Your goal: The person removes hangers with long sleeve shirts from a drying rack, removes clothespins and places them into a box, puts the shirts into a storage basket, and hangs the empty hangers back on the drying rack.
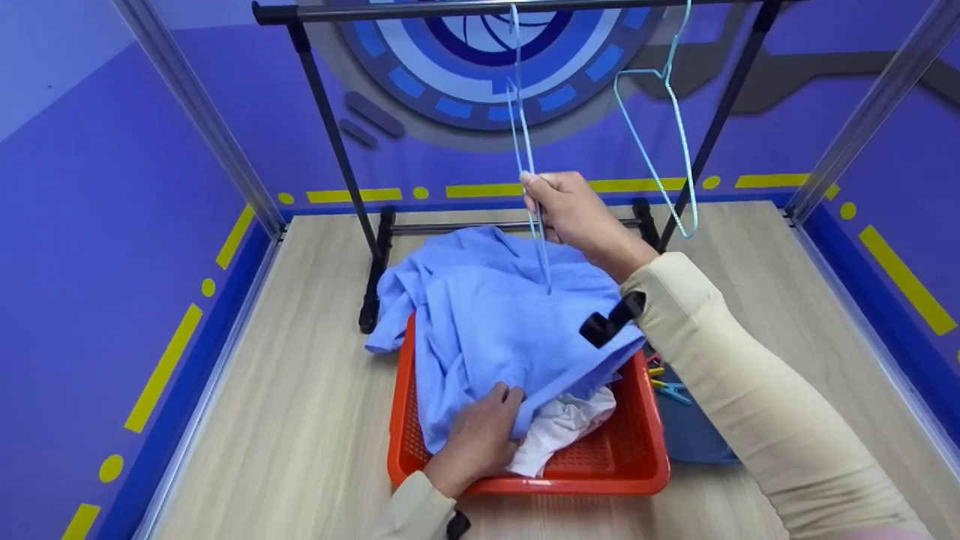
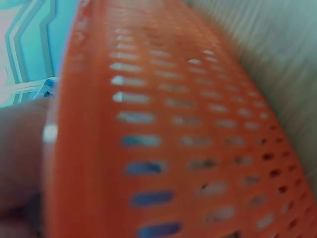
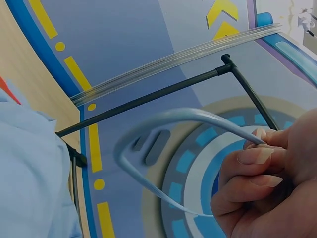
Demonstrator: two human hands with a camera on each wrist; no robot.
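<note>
My right hand (image 1: 574, 214) pinches the side of a light blue clothes hanger (image 1: 523, 124). In the head view this hanger is seen nearly edge-on, its hook overlapping the rack's top rail. The right wrist view shows one rounded end of the hanger (image 3: 121, 144) extending past my fingers. Below, a blue garment (image 1: 480, 300) is heaped over a red basket (image 1: 656, 450) and spills past its far left side. At the basket's front, my left hand (image 1: 480, 435) grips the near edge of the garment. The basket's wall (image 2: 99, 148) covers most of the left wrist view, hiding the fingers.
A black clothes rack (image 1: 330, 120) stands behind the basket. Another light blue hanger (image 1: 684, 142) hangs from its rail at right. White cloth (image 1: 566, 427) lies inside the basket. Right of it are clothespins (image 1: 673, 391) on a dark blue container (image 1: 697, 435). Patterned walls enclose the floor.
</note>
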